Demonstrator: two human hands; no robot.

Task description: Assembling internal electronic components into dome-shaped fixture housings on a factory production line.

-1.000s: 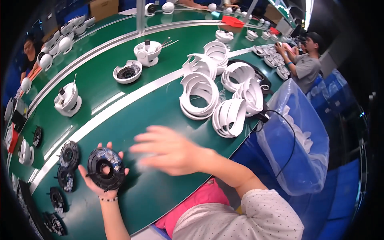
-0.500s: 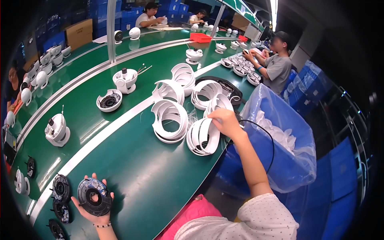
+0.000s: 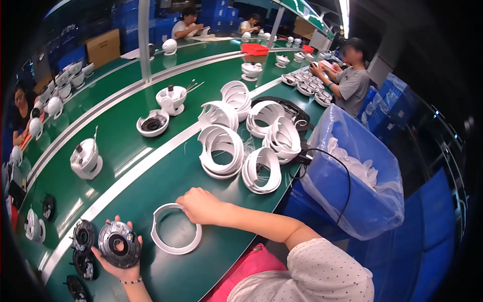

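My left hand [image 3: 123, 273], palm up at the near left, holds a black disc [image 3: 130, 247] with a hole in its middle. Its fingertips show past the disc's edge. To its right, my right hand [image 3: 202, 205] pinches a white plastic ring [image 3: 176, 250] by its upper right edge, low over the green table; whether it touches the table I cannot tell. More black discs [image 3: 83, 236] lie just left of my left hand, some with circuit boards. Beyond my right hand stand several stacks of similar white rings [image 3: 232, 150].
A blue bin [image 3: 329, 186] lined with clear plastic holds white parts [image 3: 359, 170] on the right. A black cable [image 3: 347, 187] hangs across it. White rounded housings [image 3: 86, 160] stand on the green line beyond a white strip. Co-workers [image 3: 352, 75] sit along the line.
My right hand has moved from the ring stacks toward me and left, bringing one white ring beside the disc. The disc in my left hand has turned to show a plainer face.
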